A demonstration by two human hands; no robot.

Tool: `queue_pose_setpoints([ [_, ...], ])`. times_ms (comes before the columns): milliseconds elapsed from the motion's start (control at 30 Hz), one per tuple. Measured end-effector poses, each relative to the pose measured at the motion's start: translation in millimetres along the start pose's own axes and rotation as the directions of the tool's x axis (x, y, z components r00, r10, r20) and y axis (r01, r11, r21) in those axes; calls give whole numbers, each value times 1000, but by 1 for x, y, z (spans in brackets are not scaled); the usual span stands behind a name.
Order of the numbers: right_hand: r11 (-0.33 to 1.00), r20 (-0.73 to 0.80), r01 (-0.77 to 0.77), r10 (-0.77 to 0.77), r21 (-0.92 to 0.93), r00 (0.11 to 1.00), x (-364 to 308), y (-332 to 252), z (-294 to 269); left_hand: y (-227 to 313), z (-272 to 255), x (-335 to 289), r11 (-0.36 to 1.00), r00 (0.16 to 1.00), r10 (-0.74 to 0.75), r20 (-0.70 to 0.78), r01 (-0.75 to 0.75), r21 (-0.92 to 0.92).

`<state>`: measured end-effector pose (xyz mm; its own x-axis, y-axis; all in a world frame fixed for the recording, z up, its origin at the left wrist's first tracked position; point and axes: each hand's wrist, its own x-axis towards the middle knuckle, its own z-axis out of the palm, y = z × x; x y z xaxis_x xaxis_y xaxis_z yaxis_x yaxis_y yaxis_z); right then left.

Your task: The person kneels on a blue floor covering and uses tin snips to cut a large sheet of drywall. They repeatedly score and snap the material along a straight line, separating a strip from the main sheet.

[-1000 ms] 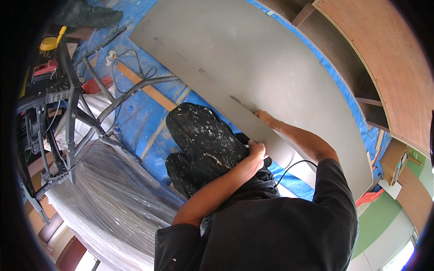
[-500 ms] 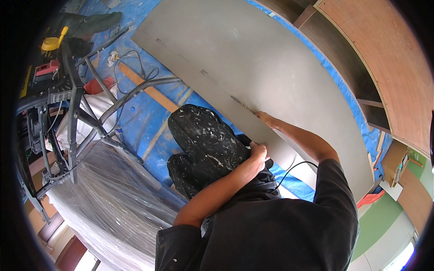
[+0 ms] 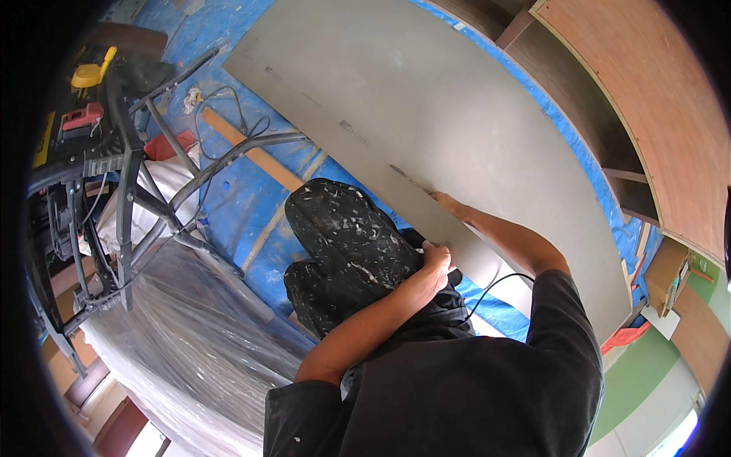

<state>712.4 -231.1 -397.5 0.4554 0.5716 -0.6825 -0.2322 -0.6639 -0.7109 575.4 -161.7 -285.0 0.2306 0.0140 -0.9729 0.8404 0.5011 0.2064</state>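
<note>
A large grey board (image 3: pixel 457 99) lies slanting in front of me. My right hand (image 3: pixel 446 201) is closed around the handle end of a saw (image 3: pixel 410 178); its narrow dark blade points away and to the left along the board, and the handle is hidden by the fingers. From the hand back toward me a long cut sets off a strip (image 3: pixel 449 236) on the board's near side. My left hand (image 3: pixel 436 259) grips the near edge of that strip beside my paint-spattered trouser leg, with some fingers hidden.
Blue sheeting (image 3: pixel 236 198) covers the floor. At left stands a black metal frame (image 3: pixel 126 183) with a yellow tape measure (image 3: pixel 86 75) on it, near a plastic-wrapped bulk (image 3: pixel 183 335). A wooden shelf unit (image 3: pixel 601 99) borders the far right. A black cable (image 3: pixel 487 286) loops beside the strip.
The saw blade shows slightly more of its length beyond my right hand, which has barely shifted. My left hand keeps its grip on the strip. The view has moved slightly.
</note>
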Motion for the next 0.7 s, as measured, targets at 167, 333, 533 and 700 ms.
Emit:
queue_pose_setpoints([
  [167,1000,7,4,-3,-8,1000,1,-7,-4,2,-1,-4,1000,999,-15,34,15,-5],
  [333,1000,15,2,-2,-27,1000,4,-9,-4,6,3,-9,1000,1000,-14,2,14,6],
  [533,999,10,-6,6,-45,1000,7,-10,-3,7,3,-8,1000,1000,-20,3,20,9],
  [700,998,1,-13,14,-56,1000,3,-14,-6,7,4,-10,1000,1000,8,-19,-9,-23],
])
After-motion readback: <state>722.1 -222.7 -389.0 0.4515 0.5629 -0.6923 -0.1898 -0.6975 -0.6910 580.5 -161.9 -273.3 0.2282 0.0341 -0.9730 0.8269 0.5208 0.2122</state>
